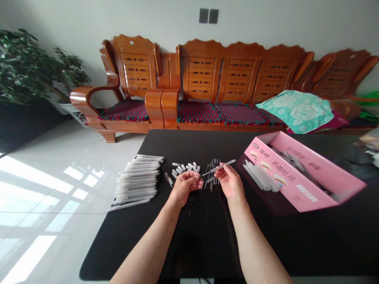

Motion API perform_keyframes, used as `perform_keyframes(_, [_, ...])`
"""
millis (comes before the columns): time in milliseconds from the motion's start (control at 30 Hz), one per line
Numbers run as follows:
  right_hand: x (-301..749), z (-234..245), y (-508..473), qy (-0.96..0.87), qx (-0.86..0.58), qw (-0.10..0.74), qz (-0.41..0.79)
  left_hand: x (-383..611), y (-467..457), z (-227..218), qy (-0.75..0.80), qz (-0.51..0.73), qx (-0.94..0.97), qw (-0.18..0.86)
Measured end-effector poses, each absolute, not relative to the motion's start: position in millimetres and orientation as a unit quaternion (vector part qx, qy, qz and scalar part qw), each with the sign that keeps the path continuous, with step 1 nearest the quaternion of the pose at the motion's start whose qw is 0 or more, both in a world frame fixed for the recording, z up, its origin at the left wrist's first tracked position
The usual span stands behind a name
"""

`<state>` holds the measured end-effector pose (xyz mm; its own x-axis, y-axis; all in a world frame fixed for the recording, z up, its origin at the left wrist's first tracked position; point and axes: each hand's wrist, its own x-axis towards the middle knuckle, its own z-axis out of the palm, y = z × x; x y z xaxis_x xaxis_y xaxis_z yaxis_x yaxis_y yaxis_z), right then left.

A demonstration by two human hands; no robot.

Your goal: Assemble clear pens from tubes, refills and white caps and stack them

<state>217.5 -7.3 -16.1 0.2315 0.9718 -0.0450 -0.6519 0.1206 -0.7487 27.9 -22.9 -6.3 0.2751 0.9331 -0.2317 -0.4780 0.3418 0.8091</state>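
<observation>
My right hand (229, 181) pinches a clear pen barrel (220, 167) that slants up to the right above the black table (207, 236). My left hand (185, 185) is curled shut just left of the barrel's lower tip, fingers pinched on something too small to make out. Behind the hands lie thin dark refills (213, 173) and several white pen caps (185, 167). A row of finished white pens (139, 179) lies to the left. Clear empty barrels (260, 177) are piled to the right.
An open pink cardboard box (304, 185) with more parts stands at the right of the table. Small black bits (191, 205) lie near my left wrist. Wooden benches (207, 83) and a potted plant (26, 67) stand beyond, over a white tiled floor.
</observation>
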Motion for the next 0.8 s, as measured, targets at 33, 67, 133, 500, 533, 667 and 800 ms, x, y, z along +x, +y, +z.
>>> perform_keyframes(33, [217.5,-15.9,-7.2,-0.239,-0.336,0.708,0.573,28.2,-23.2,-5.8,0.364,0.478,0.315,0.735])
perform_keyframes(67, [217.5,-15.7,-7.2,-0.238,-0.336,0.708,0.574,28.7,-23.5,-5.3,0.365,0.477,0.316,0.735])
perform_keyframes(133, [217.1,-15.0,-7.3,-0.236,-0.337,0.706,0.576,29.7,-23.9,-4.3,0.366,0.475,0.316,0.735])
perform_keyframes(500, [203.8,-5.6,-12.8,-0.286,-0.356,0.686,0.566,31.6,-25.7,-4.5,0.362,0.483,0.323,0.729])
perform_keyframes(533, [201.9,-4.4,-13.7,-0.295,-0.359,0.682,0.564,31.9,-25.4,-4.6,0.362,0.485,0.325,0.727])
perform_keyframes(667, [196.6,-1.4,-16.6,-0.312,-0.372,0.668,0.565,33.0,-24.3,-4.7,0.365,0.491,0.330,0.719])
perform_keyframes(800, [195.9,-1.2,-17.1,-0.311,-0.378,0.660,0.570,33.2,-24.0,-5.3,0.368,0.495,0.333,0.714])
